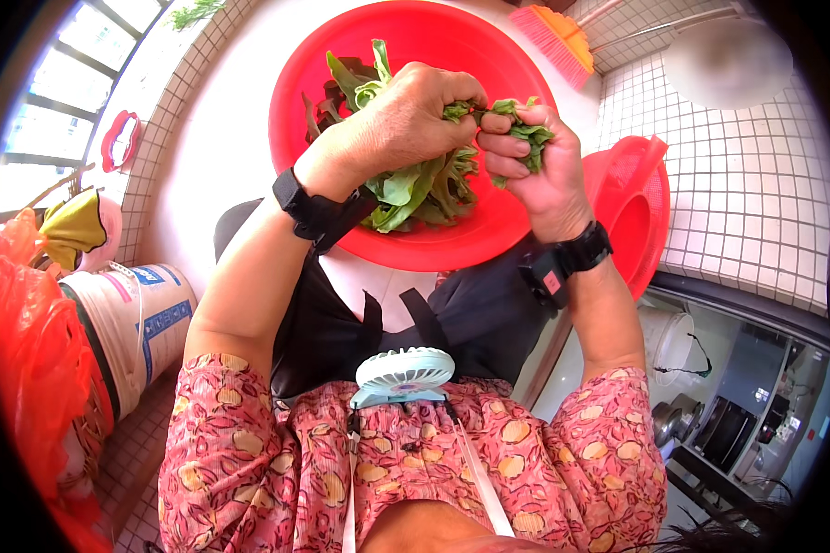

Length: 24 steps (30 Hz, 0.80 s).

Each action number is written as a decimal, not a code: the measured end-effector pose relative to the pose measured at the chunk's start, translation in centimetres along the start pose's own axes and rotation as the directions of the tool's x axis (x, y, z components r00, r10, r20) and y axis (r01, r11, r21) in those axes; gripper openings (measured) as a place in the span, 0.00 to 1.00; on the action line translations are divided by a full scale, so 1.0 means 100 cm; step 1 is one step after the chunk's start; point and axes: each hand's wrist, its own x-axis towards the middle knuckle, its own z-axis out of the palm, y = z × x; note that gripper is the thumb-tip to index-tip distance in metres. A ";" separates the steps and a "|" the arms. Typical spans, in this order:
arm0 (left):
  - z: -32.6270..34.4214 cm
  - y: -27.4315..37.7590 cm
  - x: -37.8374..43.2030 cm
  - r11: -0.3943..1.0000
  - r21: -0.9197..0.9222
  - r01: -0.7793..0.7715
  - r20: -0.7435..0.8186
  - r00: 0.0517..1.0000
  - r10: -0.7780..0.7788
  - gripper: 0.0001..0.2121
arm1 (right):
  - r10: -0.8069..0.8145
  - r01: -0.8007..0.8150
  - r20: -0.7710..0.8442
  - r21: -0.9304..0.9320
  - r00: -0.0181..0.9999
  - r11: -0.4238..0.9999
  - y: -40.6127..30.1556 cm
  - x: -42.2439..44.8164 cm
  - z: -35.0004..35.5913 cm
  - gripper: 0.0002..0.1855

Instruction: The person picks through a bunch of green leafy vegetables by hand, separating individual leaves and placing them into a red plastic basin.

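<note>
Above a large red plastic basin (505,235), my left hand (415,110) pinches one end of a small bunch of green leaves (456,110). My right hand (536,152) is closed around crumpled leaves (531,142) from what seems the same bunch, with some poking out between the fingers. The two hands are close together, thumbs facing. Beneath the left hand and forearm lies a heap of leafy greens (415,193) in the basin, some leaves green and some reddish brown. The left forearm hides part of this heap.
A red plastic colander (629,207) stands beside the basin on the right. An orange broom head (553,45) rests at the back right. On the left are a white bucket (138,332) and red plastic bags (28,345). A light-blue portable fan (404,373) hangs at my chest.
</note>
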 end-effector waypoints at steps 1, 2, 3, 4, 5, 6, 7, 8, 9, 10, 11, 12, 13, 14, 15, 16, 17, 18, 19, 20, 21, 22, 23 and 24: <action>0.000 0.001 0.000 1.000 -0.016 0.011 0.008 1.000 -0.011 0.07 | 0.018 -0.018 0.021 0.022 1.000 1.000 0.000 0.000 -0.001 0.07; -0.001 0.002 0.001 0.999 -0.031 0.023 0.015 1.000 -0.022 0.07 | 0.035 -0.036 0.042 0.044 0.999 0.998 -0.001 0.000 -0.003 0.08; -0.002 0.003 0.001 0.997 -0.062 0.040 0.030 0.999 -0.038 0.07 | 0.052 -0.056 0.065 0.065 0.997 0.996 -0.001 0.000 -0.004 0.08; -0.004 0.004 0.002 0.994 -0.093 0.057 0.045 0.998 -0.053 0.08 | 0.056 -0.060 0.069 0.068 0.996 0.996 -0.002 -0.001 -0.004 0.08; -0.005 0.004 0.002 0.989 -0.124 0.075 0.061 0.996 -0.067 0.08 | 0.059 -0.064 0.072 0.071 0.996 0.995 -0.004 -0.002 -0.003 0.08; -0.004 0.003 0.001 0.990 -0.130 0.051 0.050 0.998 -0.045 0.09 | 0.063 -0.068 0.075 0.073 0.995 0.995 -0.005 -0.003 -0.003 0.08; -0.003 0.002 0.001 0.990 -0.136 0.027 0.038 0.999 -0.022 0.09 | 0.061 -0.066 0.073 0.072 0.996 0.995 -0.005 -0.003 -0.002 0.08; -0.003 0.001 0.001 0.990 -0.141 0.003 0.027 1.000 0.001 0.10 | 0.058 -0.064 0.071 0.071 0.996 0.995 -0.004 -0.004 -0.001 0.08; -0.002 0.002 0.001 0.989 -0.150 0.008 0.023 1.000 -0.005 0.10 | 0.057 -0.062 0.069 0.072 0.996 0.996 -0.004 -0.004 -0.001 0.08; -0.001 0.002 0.001 0.987 -0.158 0.014 0.019 1.000 -0.011 0.10 | 0.052 -0.056 0.059 0.075 0.997 0.996 -0.004 -0.004 0.001 0.08; -0.001 0.002 0.001 0.986 -0.166 0.019 0.016 1.000 -0.016 0.09 | 0.047 -0.051 0.049 0.078 0.998 0.996 -0.004 -0.004 0.003 0.08; 0.000 0.003 0.002 0.987 -0.158 0.018 0.013 1.000 -0.016 0.09 | 0.041 -0.044 0.039 0.081 0.998 0.996 -0.004 -0.005 0.004 0.07; -0.001 0.003 0.002 0.989 -0.149 0.017 0.010 1.000 -0.016 0.09 | 0.040 -0.043 0.041 0.082 0.998 0.996 -0.005 -0.005 0.004 0.07; -0.001 0.003 0.002 0.990 -0.140 0.016 0.007 1.000 -0.015 0.09 | 0.038 -0.042 0.043 0.082 0.998 0.996 -0.005 -0.004 0.003 0.07; -0.001 0.003 0.003 0.989 -0.148 0.008 0.005 1.000 -0.008 0.09 | 0.038 -0.041 0.045 0.082 0.998 0.996 -0.006 -0.003 0.003 0.07; -0.001 0.003 0.003 0.988 -0.156 0.001 0.003 1.000 0.000 0.09 | 0.033 -0.037 0.043 0.079 0.999 0.996 -0.006 -0.003 0.002 0.07; -0.001 0.003 0.004 0.986 -0.164 -0.007 0.001 1.000 0.007 0.09 | 0.029 -0.032 0.041 0.077 0.999 0.997 -0.006 -0.002 0.000 0.06; 0.000 0.002 0.004 0.989 -0.146 -0.005 -0.027 1.000 0.001 0.08 | 0.026 -0.029 0.039 0.075 0.999 0.997 -0.005 -0.001 -0.001 0.06; 0.001 0.002 0.004 0.992 -0.127 -0.002 -0.056 0.998 -0.005 0.08 | 0.029 -0.032 0.043 0.063 0.999 0.998 -0.005 0.000 -0.001 0.05; 0.002 0.002 0.004 0.994 -0.109 0.001 -0.084 0.996 -0.010 0.08 | 0.032 -0.034 0.047 0.050 0.998 0.998 -0.003 0.001 -0.001 0.05; 0.001 0.002 0.004 0.987 -0.152 0.048 -0.109 0.992 -0.065 0.07 | 0.035 -0.037 0.051 0.038 0.998 0.999 -0.002 0.002 -0.001 0.04; 0.000 0.002 0.005 0.976 -0.196 0.093 -0.132 0.984 -0.120 0.07 | 0.025 -0.025 0.042 0.002 0.999 1.000 0.000 0.001 -0.001 0.04; -0.002 0.002 0.006 0.961 -0.240 0.136 -0.153 0.972 -0.176 0.07 | 0.015 -0.013 0.034 -0.035 0.999 0.999 0.002 -0.001 -0.001 0.03; -0.004 0.001 0.007 0.964 -0.229 0.138 -0.192 0.964 -0.183 0.06 | 0.004 -0.002 0.027 -0.072 1.000 0.997 0.005 -0.002 -0.001 0.02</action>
